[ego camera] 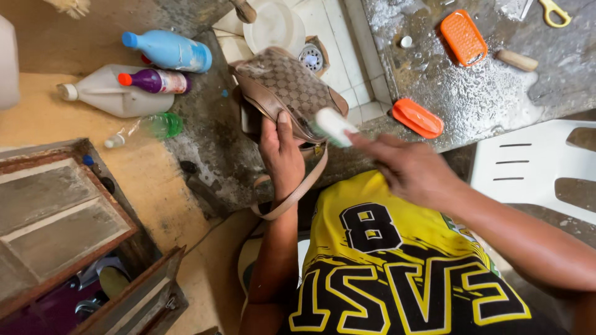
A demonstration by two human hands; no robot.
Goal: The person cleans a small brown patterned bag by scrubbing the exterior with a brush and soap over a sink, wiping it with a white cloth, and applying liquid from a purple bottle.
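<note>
Wet stone worktop [472, 93] and bare floor [56, 124].
On worktop: orange grater [464, 37], orange soap-box lid [417, 118], wooden handle [516, 60], yellow-handled scissors [554, 12]. On floor: blue bottle [167, 51], purple bottle [155, 81], white jug [115, 99], green-based clear bottle [149, 128], all lying down.

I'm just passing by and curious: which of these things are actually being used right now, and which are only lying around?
In use: brown patterned bag, held by the left hand; white brush, held by the right hand.

Lying about: blue bottle, purple bottle, white jug, orange brushes, yellow scissors.
</note>
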